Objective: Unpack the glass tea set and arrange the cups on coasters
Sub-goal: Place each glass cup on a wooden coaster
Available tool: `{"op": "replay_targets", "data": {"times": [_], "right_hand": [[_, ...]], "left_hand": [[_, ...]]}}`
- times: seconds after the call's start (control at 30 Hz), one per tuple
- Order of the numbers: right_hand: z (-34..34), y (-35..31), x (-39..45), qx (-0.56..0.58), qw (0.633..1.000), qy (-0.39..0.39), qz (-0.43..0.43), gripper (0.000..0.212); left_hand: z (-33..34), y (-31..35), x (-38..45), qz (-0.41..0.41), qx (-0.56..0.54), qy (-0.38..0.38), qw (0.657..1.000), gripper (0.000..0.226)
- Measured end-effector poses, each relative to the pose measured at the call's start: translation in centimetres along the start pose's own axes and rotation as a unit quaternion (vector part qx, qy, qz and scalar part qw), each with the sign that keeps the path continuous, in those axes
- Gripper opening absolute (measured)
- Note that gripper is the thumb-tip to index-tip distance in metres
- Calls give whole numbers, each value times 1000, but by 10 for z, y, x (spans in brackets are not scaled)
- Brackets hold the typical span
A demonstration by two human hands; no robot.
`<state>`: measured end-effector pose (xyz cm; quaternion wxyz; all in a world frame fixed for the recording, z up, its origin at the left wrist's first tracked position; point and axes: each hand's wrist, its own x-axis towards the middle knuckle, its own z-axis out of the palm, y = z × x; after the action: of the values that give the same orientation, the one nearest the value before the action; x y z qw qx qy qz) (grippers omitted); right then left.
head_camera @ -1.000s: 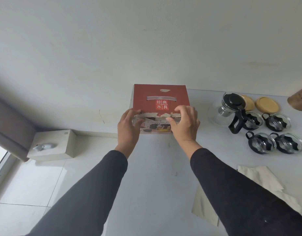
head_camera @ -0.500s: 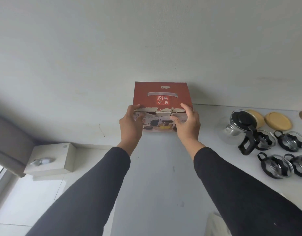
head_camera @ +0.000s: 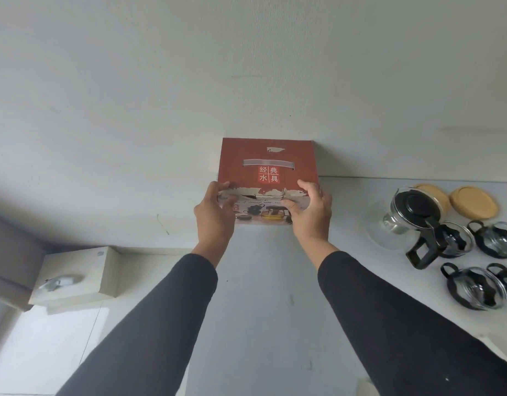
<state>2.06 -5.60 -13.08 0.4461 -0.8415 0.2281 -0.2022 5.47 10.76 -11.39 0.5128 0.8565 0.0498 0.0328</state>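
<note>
A red tea-set box [head_camera: 268, 164] with white characters stands closed against the wall at the back of the white table [head_camera: 275, 281]. My left hand [head_camera: 215, 215] grips its near left corner and my right hand [head_camera: 311, 212] grips its near right corner. To the right stands a glass teapot [head_camera: 403, 221] with a black lid and handle. Several glass cups [head_camera: 475, 287] in black holders sit beside and in front of it. Two round wooden coasters [head_camera: 473, 202] lie behind them near the wall.
The wall [head_camera: 246, 67] rises directly behind the box. A white box [head_camera: 75, 275] with a small metal object on top sits lower at the left, beyond the table's left edge. A scrap of white paper [head_camera: 363, 385] shows at the bottom edge.
Both hands have pushed the box away from me until it sits against the wall. The view has tilted up, so the paper sheets have mostly dropped out of sight.
</note>
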Motion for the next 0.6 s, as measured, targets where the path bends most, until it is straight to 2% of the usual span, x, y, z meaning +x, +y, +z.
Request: {"op": "replay_targets", "data": {"times": [0.13,0.2,0.33,0.5,0.6], "right_hand": [[-7,-4,2,-45,998,-31,-11,51],[-11,-8,-1,-72,997,-28,-27,58],[-36,-16,-16,-88,996,13,-17,69],[-102,-22,-24,-89,993,69,-46,63],[-153,-16,-23,-102,988,97,-64,60]], "left_hand": [[-4,5,2,-10,25,-18,999,26],[-7,10,-2,12,68,-20,997,34],[-2,26,-25,61,72,7,996,45],[20,76,-57,171,62,-8,983,41],[38,111,-85,203,60,-30,977,41]]}}
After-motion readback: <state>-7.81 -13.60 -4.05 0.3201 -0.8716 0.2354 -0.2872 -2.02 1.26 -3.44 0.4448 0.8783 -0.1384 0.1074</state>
